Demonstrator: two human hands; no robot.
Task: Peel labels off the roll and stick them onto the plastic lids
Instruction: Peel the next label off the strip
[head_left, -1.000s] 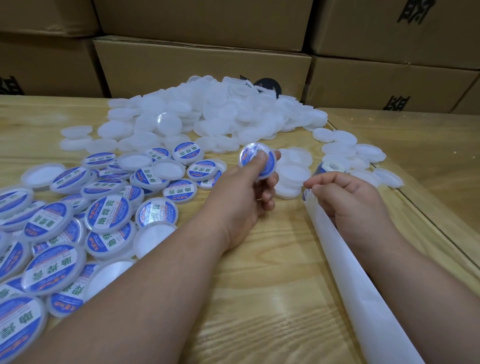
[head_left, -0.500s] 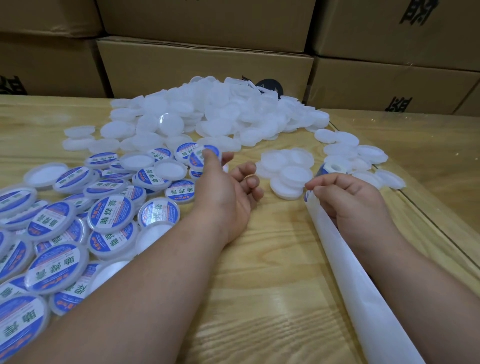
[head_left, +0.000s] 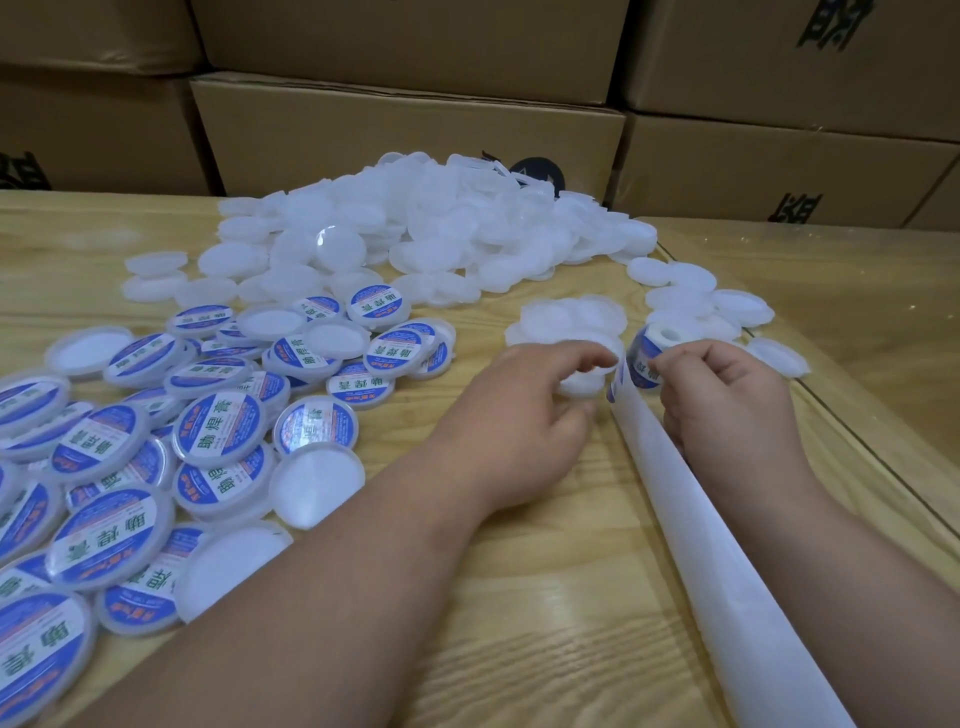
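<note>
Two hands meet near the label roll (head_left: 652, 353): your left hand (head_left: 524, 415) curls its fingers around a blank lid (head_left: 587, 376) from the small cluster just beside the roll, while your right hand (head_left: 727, 400) pinches at the roll's near face, where a blue-printed label sits. Whether that label's edge has already lifted, you can't tell from here. You look to be between lids, fetching the next blank while readying the next label. The next move calls for peeling the label cleanly off and centring it on the lid's flat top before you press.

The spent backing strip (head_left: 727, 561) trails from the roll toward you under your right forearm and may snag as you pull. Finished labelled lids (head_left: 218, 431) lie scattered to your left, and the large heap of blank lids (head_left: 415, 234) sits beyond, in front of stacked cardboard boxes (head_left: 405, 130). Nothing blocks the table (head_left: 519, 623) between your hands.
</note>
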